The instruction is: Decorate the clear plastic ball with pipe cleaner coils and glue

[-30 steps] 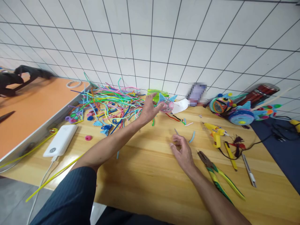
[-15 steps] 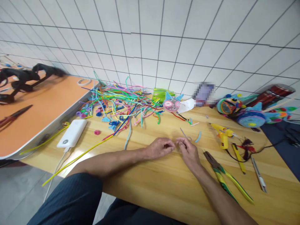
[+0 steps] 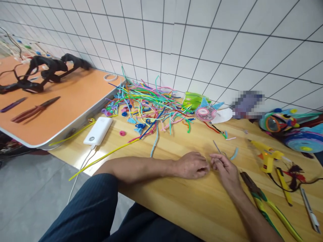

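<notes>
My left hand (image 3: 193,165) rests low over the wooden table, its fingers curled and closed. Facing it across a small gap is my right hand (image 3: 226,172), thumb and fingers pinched together. Whatever either hand grips is too small or hidden to make out. Just beyond the right fingers lies a thin grey metal tool (image 3: 216,146), partly covered, perhaps small scissors. A short light-blue pipe cleaner piece (image 3: 234,153) lies to its right. Green-and-yellow pliers (image 3: 261,196) lie beside my right forearm. Behind the hands stands a round pink-and-grey craft piece (image 3: 204,114) with blue triangular points.
A heap of pipe cleaners (image 3: 151,101) covers the back left. A white power bank (image 3: 98,131) with a cable sits at left. Toward the right are a yellow glue gun (image 3: 267,159), a yellow cutter (image 3: 284,186) and a grey cutter (image 3: 310,210). An orange table (image 3: 63,114) adjoins.
The view has swung left, so everything sits further right in the picture, and more of the orange table shows. Both hands stay close together; the left one's knuckles are turned more upward.
</notes>
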### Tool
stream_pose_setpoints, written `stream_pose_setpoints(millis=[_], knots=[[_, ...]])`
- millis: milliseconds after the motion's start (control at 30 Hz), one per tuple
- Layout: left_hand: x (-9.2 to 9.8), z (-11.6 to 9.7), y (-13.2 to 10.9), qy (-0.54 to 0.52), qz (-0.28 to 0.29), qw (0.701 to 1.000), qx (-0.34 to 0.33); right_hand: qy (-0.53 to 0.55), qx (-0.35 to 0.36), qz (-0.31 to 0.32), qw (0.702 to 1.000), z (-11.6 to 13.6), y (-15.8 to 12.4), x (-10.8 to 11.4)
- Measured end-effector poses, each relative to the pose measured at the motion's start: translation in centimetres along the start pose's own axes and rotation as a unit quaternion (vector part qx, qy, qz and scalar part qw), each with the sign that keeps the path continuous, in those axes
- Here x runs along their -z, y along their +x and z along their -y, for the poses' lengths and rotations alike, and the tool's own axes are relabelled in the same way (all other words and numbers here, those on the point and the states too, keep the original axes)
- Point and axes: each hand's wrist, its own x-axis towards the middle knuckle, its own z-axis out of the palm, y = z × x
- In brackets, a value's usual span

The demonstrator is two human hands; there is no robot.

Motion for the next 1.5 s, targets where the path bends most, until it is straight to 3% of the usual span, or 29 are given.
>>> stream_pose_setpoints(millis=[300, 567, 867, 1033, 1500], knots=[[-0.1, -0.3, -0.4, 0.034, 0.009, 0.999, -0.013, -0.021, 0.022, 0.008, 1.000, 0.1, -0.5, -0.2], [-0.7, -1.0, -1.4, -0.007, -0.022, 0.992, -0.124, -0.070, 0.131, 0.083, 0.985, 2.3, -1.7, -1.2], [-0.5, -0.9, -1.3, 0.000, -0.033, 0.994, -0.109, -0.082, 0.136, 0.090, 0.983, 2.2, -1.2, -1.1], [-0.7, -1.2, -1.3, 0.050, -0.049, 0.995, -0.065, -0.088, 0.107, 0.100, 0.985, 1.7, -1.0, -0.8], [1.7, -1.9, -0.5, -0.003, 0.006, 1.000, -0.014, -0.102, 0.080, 0.112, 0.985, 1.5, -0.4, -0.9]])
